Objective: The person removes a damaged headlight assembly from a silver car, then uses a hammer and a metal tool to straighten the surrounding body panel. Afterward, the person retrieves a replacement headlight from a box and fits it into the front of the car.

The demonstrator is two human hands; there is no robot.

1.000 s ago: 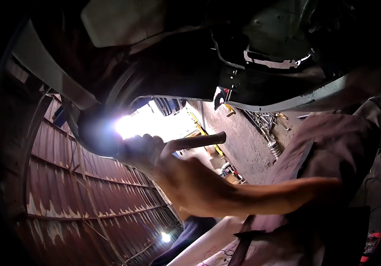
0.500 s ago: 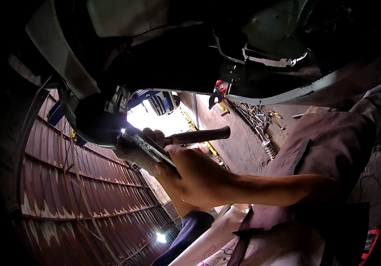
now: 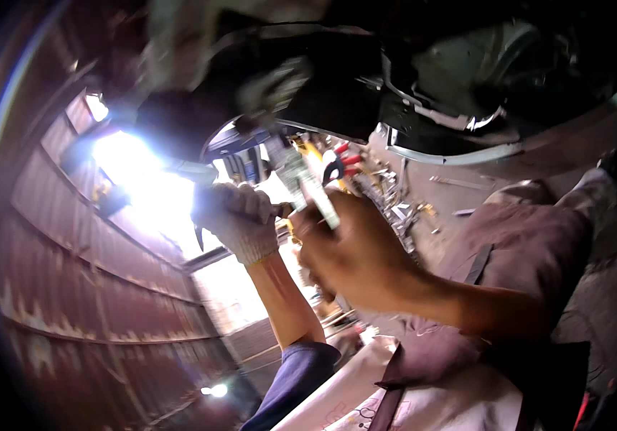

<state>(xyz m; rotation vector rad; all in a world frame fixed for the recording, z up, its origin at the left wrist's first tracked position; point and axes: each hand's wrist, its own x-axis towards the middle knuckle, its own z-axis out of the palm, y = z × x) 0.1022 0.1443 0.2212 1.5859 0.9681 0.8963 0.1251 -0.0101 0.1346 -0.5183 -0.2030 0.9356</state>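
My left hand (image 3: 236,215), in a pale knitted glove, is closed round a tool that looks like a hammer (image 3: 282,210). A short piece of its handle shows beside the fist; the rest is behind my right hand. A grey block (image 3: 195,171), perhaps its head, stands above the glove against the glare. My bare right hand (image 3: 355,244) is smeared by motion, its fingers curled on a flat grey metal bar (image 3: 301,176). The bar slants up and left from the fingers toward the dark underside of a vehicle (image 3: 330,90); its far end is blurred.
A pale curved body panel edge (image 3: 466,154) hangs above right. Red-handled pliers or a similar tool (image 3: 340,161) and several loose metal parts (image 3: 402,212) lie beyond my hands. A rusty corrugated wall (image 3: 86,287) fills the left, with strong glare (image 3: 143,179) near it.
My hands have drawn apart; the gloved one now shows clear to the left. The bar has swung steeper and moved right with my right hand. The view has shifted too.
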